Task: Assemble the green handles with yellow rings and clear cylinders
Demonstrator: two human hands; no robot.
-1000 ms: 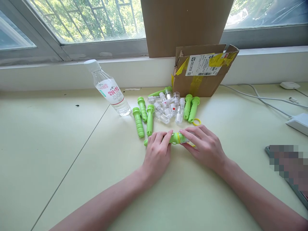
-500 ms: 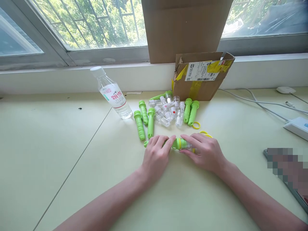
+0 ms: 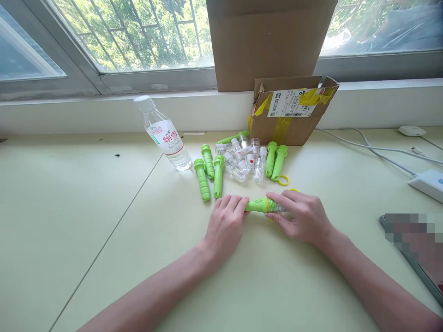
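With both hands at one joint, good work here looks to depend on alignment: the green, hollow-looking plastic handle (image 3: 255,205) and the clear ribbed plastic tube (image 3: 281,208) should share one straight line, since any tilt could make the ridges bind. The left hand (image 3: 226,220) would best act as a steady anchor, leaving fine movement to the right fingertips, with light, even pressure so that the slim yellow ring (image 3: 267,205) is not pinched or pushed askew. A firm squeeze on smooth clear plastic might slip, so a pad-to-pad hold seems wiser.

The joined piece lies low over the pale green surface (image 3: 138,230), running from nine to three o'clock. The left grip is closed over its nine o'clock end, hiding it; the right hand (image 3: 304,214) pinches the three o'clock end between thumb and fingers, covering much of the clear part. The ring shows between the hands, nearer the right.

From the joint, three loose green plastic handles (image 3: 202,180) lie towards ten o'clock, a heap of clear plastic tubes (image 3: 238,166) towards eleven, and a loose yellow ring (image 3: 284,185) between one and two.
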